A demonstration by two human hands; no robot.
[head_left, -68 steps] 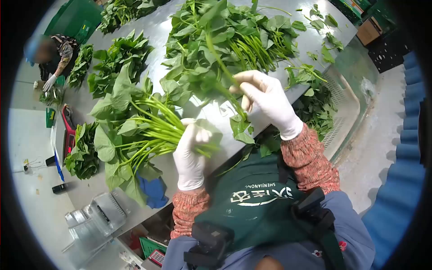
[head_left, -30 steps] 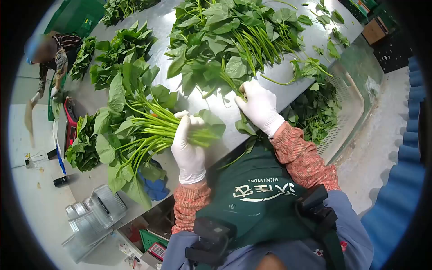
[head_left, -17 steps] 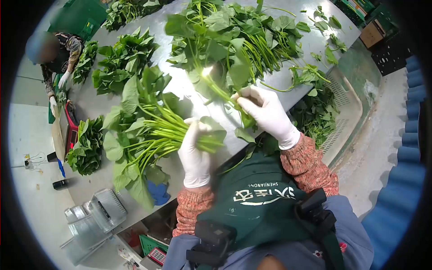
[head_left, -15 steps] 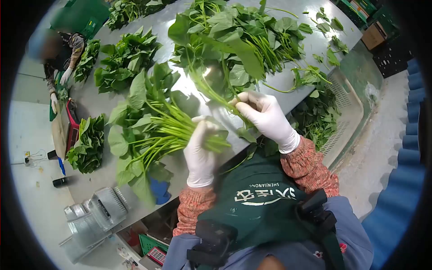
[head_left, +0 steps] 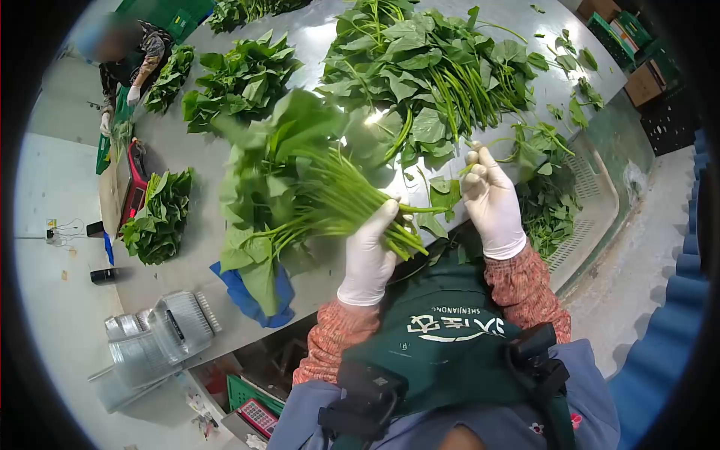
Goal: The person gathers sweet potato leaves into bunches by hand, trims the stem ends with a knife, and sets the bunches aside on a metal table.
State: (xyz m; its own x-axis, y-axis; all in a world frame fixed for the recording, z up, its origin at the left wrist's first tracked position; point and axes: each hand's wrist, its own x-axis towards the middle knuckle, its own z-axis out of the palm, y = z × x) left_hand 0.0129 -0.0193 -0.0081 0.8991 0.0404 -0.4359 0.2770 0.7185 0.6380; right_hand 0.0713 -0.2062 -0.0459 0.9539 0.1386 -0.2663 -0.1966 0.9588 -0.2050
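My left hand [head_left: 369, 256], in a white glove, is closed round a bunch of leafy green stems [head_left: 322, 187], its leaves fanned out to the left and its stem ends pointing right. Just right of those ends, my right hand [head_left: 491, 199], also gloved, is raised with curled fingers and pinches a small green piece at the fingertips. A leaf and thin stems [head_left: 444, 196] lie between the two hands. Beyond them a large pile of leafy stems [head_left: 450, 75] rests on the metal table [head_left: 319, 34].
More bunches [head_left: 244, 82] stand at the left, near a red scale [head_left: 135, 184] and a co-worker [head_left: 142, 60] in white gloves. Tape rolls [head_left: 176, 330] and a blue cloth [head_left: 259, 296] lie at the near left. A crate of leaves [head_left: 600, 202] is at the right.
The stem my right hand held has joined the bunch in my left hand. My right hand has moved right, away from the bunch. The view has shifted slightly.
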